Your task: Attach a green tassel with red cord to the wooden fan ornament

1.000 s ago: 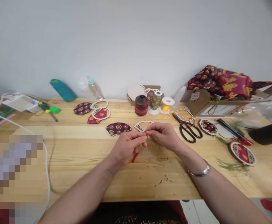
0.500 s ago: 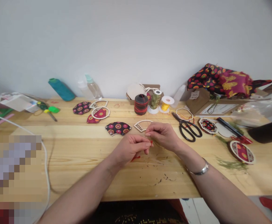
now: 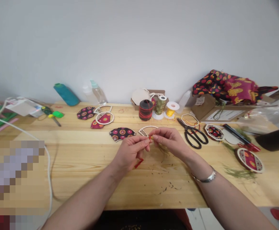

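Observation:
My left hand (image 3: 131, 151) pinches a red cord (image 3: 139, 163), whose loose end hangs below the fingers. Fingertip to fingertip with it, my right hand (image 3: 169, 140) is closed on a small gold-coloured piece (image 3: 151, 137) at the cord; its exact kind is too small to tell. Just behind my hands lies a pale wooden fan-shaped frame (image 3: 143, 131), partly hidden by the right hand. To the left of it is a dark patterned fan-shaped fabric piece (image 3: 122, 133). Black-handled scissors (image 3: 193, 134) lie to the right of my right hand.
Thread spools (image 3: 145, 110) and a yellow spool (image 3: 170, 111) stand at the back. Farther right are an octagonal framed piece (image 3: 214, 132), a round framed piece (image 3: 249, 160) and a cardboard box (image 3: 205, 107) with fabric. A white cable (image 3: 49, 172) crosses the left side.
My fingertips have come together around the cord, and the small gold-coloured piece now shows between them. More of the red cord's end is visible. The view has shifted slightly.

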The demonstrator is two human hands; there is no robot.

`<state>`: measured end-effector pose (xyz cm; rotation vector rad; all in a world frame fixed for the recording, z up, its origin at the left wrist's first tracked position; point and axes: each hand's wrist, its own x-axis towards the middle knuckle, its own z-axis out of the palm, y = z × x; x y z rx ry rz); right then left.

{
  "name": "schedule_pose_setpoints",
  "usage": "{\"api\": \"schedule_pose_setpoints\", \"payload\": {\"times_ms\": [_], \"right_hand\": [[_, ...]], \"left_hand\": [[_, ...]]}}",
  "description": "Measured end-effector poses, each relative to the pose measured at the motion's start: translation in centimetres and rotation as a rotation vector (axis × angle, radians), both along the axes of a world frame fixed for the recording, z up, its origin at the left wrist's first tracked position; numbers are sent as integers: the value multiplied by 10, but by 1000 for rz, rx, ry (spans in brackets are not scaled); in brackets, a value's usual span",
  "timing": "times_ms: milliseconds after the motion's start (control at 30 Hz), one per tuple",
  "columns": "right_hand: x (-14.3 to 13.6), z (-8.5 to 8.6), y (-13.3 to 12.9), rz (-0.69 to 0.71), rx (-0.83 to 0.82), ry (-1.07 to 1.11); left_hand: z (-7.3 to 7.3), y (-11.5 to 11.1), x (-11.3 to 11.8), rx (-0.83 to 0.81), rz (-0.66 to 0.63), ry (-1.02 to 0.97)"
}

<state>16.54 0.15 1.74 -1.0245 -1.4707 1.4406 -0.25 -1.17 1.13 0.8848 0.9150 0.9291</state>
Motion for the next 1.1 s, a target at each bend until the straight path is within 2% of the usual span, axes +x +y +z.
{"api": "schedule_pose_setpoints", "payload": {"times_ms": [633,800,1100], "right_hand": [[-2,0,-1,61,-88,25],[-5,-1,-2,25,-58,38],[-12,-6,-2,-51,-29,97]], "left_hand": [[-3,-1,1,17,-37,8],[-4,0,1,34,-15,17],[-5,-3,1,162,64,299]]}}
